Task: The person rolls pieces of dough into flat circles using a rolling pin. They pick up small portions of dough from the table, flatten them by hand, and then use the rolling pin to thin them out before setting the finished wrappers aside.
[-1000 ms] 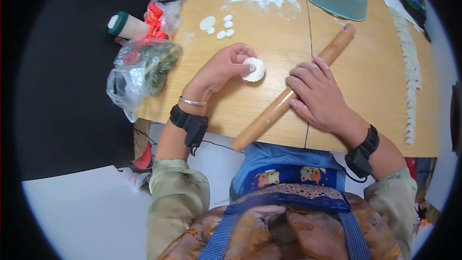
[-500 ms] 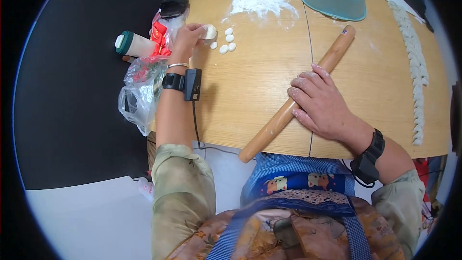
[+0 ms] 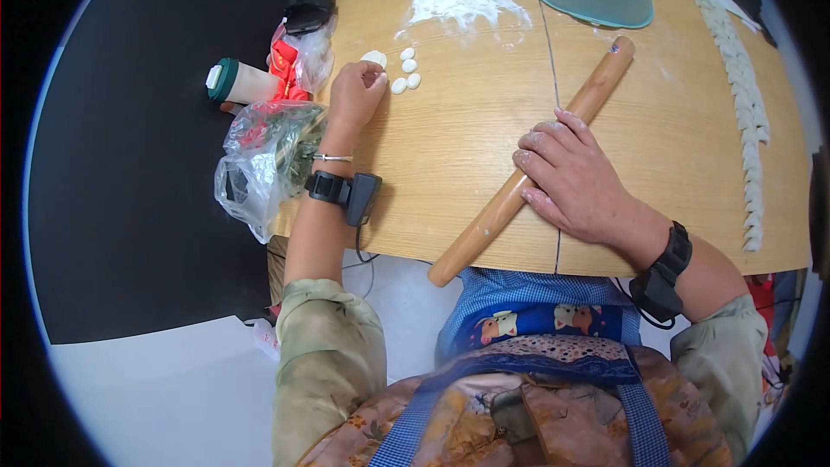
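Rolling pin (image 3: 596,91) held under curled right hand (image 3: 572,177);
left hand (image 3: 355,97) half-curled beside 4 dough pieces (image 3: 409,66); cannot tell its hold.

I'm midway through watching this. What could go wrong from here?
The rolling pin slants so that its lower end appears to reach past the near edge of the table; if the right hand lifted away, it might roll off. The small dough pieces sit close together, so they could stick if nudged. The left hand partly covers the flattened dough round and might dent it.
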`<state>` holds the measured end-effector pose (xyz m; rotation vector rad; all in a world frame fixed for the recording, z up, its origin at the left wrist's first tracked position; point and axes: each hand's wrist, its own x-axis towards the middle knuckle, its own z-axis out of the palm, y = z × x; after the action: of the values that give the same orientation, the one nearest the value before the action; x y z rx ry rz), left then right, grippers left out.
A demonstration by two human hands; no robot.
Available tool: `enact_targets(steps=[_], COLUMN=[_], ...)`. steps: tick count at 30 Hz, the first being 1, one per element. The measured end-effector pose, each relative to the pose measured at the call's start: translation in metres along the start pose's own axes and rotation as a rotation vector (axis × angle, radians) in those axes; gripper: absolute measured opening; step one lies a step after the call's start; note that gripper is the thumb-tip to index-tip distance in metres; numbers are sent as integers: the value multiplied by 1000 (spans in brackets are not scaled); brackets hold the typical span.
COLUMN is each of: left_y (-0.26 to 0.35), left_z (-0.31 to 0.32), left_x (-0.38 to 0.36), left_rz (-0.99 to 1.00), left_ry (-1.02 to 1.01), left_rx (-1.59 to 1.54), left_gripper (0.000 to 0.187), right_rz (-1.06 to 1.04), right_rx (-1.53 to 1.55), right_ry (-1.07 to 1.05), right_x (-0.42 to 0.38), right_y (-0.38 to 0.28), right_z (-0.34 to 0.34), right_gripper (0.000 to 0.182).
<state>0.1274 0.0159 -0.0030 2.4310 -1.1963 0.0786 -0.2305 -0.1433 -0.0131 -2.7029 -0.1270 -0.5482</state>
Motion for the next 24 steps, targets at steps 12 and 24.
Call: enact_targets(steps=[12, 24], left_y=[33, 21], left_z=[15, -5], left_x=[8, 42], left_rz=[89, 109], left_ry=[61, -327], left_rx=[-154, -75], left_gripper=[25, 18], right_rz=[2, -26], right_rx=[25, -5], right_ry=[4, 26], right_x=[-2, -3], right_y=[1, 2], right_z=[2, 4], right_gripper=[36, 37])
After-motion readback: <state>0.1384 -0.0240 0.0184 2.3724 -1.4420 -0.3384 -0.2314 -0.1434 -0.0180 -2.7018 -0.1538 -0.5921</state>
